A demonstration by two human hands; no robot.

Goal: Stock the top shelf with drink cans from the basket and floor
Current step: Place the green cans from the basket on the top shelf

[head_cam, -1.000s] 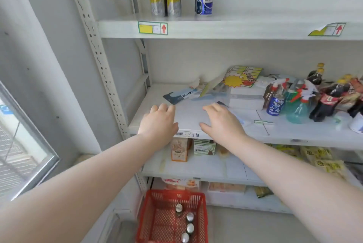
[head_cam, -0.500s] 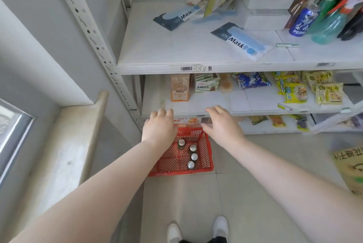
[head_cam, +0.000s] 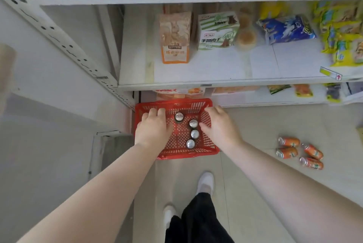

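A red plastic basket [head_cam: 206,150] sits on the floor against the shelf unit, with several upright drink cans [head_cam: 193,124] in it, silver tops showing. My left hand [head_cam: 153,128] hovers over the basket's left side, fingers relaxed and holding nothing. My right hand [head_cam: 220,124] reaches over the right side, fingers extended beside the cans, also holding nothing. Several orange cans [head_cam: 288,142] lie on their sides on the floor to the right. The top shelf is out of view.
Lower shelves [head_cam: 216,81] above the basket carry snack boxes and bags. A metal upright [head_cam: 64,46] runs at the left. My feet in white shoes [head_cam: 206,181] stand on the tiled floor just behind the basket.
The view has dropped from the upper shelves to the floor. Both hands have lowered from the middle shelf edge down over the basket; the orange cans on the floor have come into view.
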